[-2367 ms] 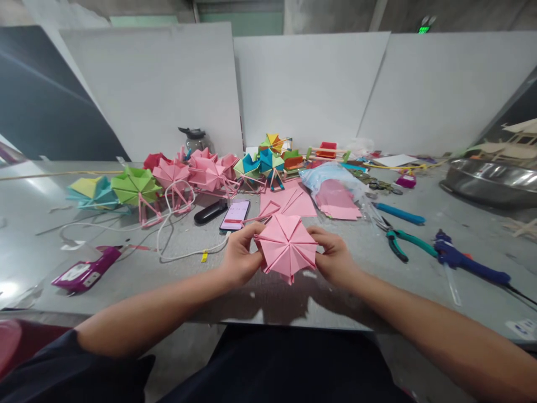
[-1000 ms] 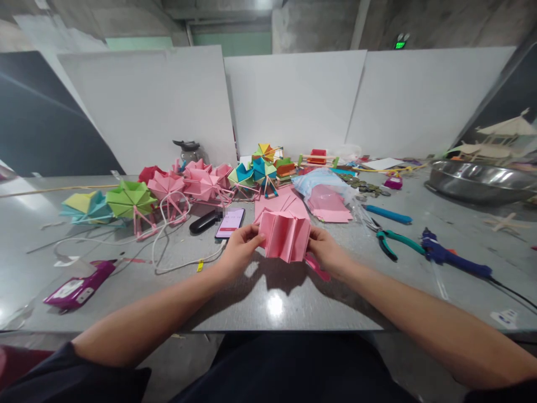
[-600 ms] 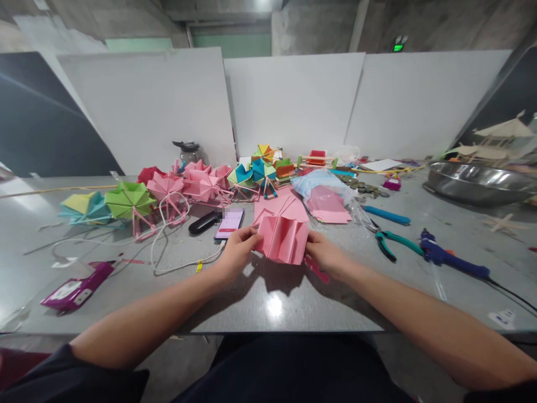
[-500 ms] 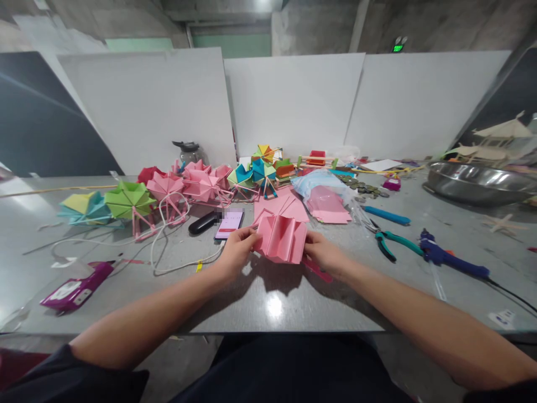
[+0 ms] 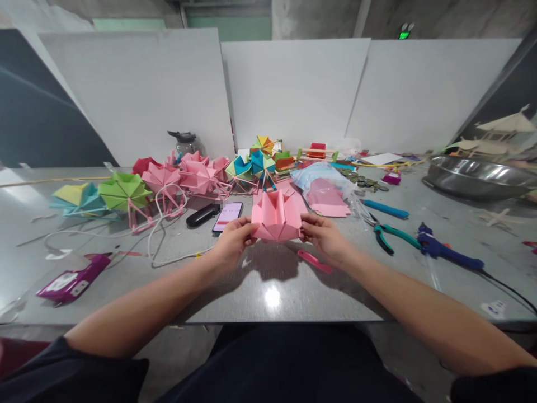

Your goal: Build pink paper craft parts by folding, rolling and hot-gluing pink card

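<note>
Above the near part of a gray bench, folded pink paper, pleated w/ upright ridges, is held up btwn two bare hands, its shadow on the bench below. L hand grips the L edge, R hand the R edge; fingers of both are pinched on the paper. Just below R hand, a pink strip lies on the bench. Beyond L hand: a phone, screen lit, next to a black case. Behind the held paper: pink sheets & a plastic bag. To the R: green-handled pliers, blue glue gun, steel bowl. Nr front L: purple box. Back L: paper models in a row, mostly pink, plus green & blue.
</note>
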`<action>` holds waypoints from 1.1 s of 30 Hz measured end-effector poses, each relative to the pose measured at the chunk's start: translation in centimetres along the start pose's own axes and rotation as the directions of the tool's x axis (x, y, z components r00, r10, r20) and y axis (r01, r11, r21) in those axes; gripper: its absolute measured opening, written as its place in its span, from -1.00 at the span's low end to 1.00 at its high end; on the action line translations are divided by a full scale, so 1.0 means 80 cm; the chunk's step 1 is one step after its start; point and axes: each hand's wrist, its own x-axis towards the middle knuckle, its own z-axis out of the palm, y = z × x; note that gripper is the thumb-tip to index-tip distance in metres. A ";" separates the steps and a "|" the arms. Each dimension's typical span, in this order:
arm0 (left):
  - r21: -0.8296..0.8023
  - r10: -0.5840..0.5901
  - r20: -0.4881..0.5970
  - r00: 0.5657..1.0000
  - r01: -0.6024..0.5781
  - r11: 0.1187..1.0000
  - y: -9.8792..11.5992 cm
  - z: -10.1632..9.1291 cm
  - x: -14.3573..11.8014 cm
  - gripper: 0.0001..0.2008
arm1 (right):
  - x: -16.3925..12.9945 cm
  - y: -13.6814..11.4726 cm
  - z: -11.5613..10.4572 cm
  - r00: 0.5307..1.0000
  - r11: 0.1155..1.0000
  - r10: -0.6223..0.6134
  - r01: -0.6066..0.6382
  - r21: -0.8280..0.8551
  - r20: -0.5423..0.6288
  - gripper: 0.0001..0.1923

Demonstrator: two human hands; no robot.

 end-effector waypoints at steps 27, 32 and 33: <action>-0.124 0.068 -0.243 0.968 -0.100 0.987 0.012 -0.012 0.011 -0.79 | -0.037 -0.059 -0.015 0.946 0.515 0.161 0.162 -0.842 0.281 -0.86; -0.146 0.068 -0.235 0.969 -0.105 0.984 0.013 -0.011 0.010 -0.77 | -0.042 -0.065 -0.017 0.889 0.628 0.281 0.115 -0.770 0.362 -0.80; -0.153 0.065 -0.234 0.970 -0.103 0.983 0.013 -0.010 0.009 -0.78 | -0.042 -0.065 -0.017 0.882 0.631 0.299 0.103 -0.769 0.364 -0.80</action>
